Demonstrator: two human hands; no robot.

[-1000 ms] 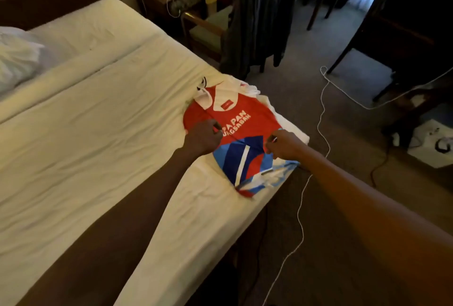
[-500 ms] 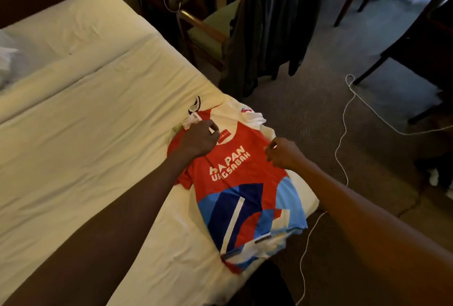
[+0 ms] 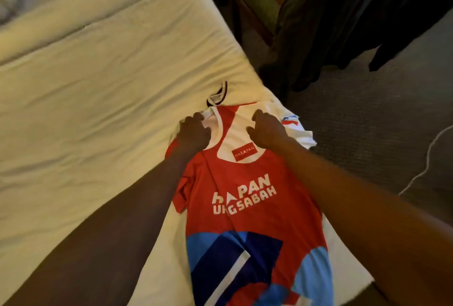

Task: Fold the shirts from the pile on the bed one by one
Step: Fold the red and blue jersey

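A red shirt [image 3: 257, 207] with white lettering and blue panels at the hem lies flat along the bed's right edge, on top of other shirts. My left hand [image 3: 193, 133] grips its left shoulder beside the white collar. My right hand [image 3: 267, 129] pinches the right shoulder. Both hands are at the top of the shirt, one on each side of the neck opening. A white shirt [image 3: 296, 127] with a red and blue mark pokes out underneath on the right, and a black-and-white striped collar [image 3: 219, 95] shows just beyond.
The bed [image 3: 93, 90] with its cream sheet stretches to the left and back. A wooden chair [image 3: 257, 6] draped with dark clothing [image 3: 343, 16] stands close to the bed's right side. A white cable [image 3: 426, 161] runs over the grey carpet on the right.
Both hands moved up the red shirt from its middle to its shoulders by the collar. The camera has come closer and tilted down.
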